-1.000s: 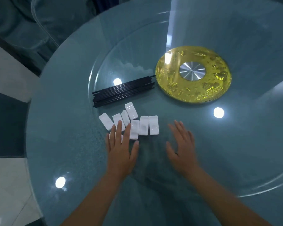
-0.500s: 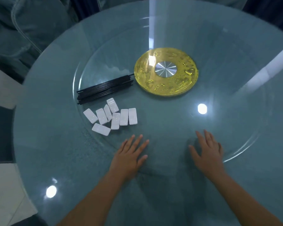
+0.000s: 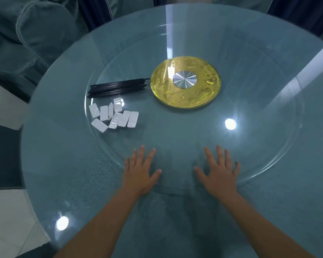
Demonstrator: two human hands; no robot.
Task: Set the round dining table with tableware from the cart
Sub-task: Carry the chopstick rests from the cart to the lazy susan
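Observation:
The round table has a teal cloth under glass and a glass turntable on top. On the turntable's left part lie several white chopstick rests in a loose cluster, with a bundle of black chopsticks just behind them. My left hand and my right hand lie flat with fingers spread at the turntable's near edge, palms down, holding nothing. Both are well apart from the rests.
A gold disc with a silver hub marks the turntable's middle. Teal-covered chairs stand behind the table at the upper left. Pale floor shows at the lower left. Ceiling lights reflect in the glass.
The turntable has turned, carrying the rests and chopsticks to the left and away from my hands. My left hand came off the rests; both hands drew back to the turntable's near edge.

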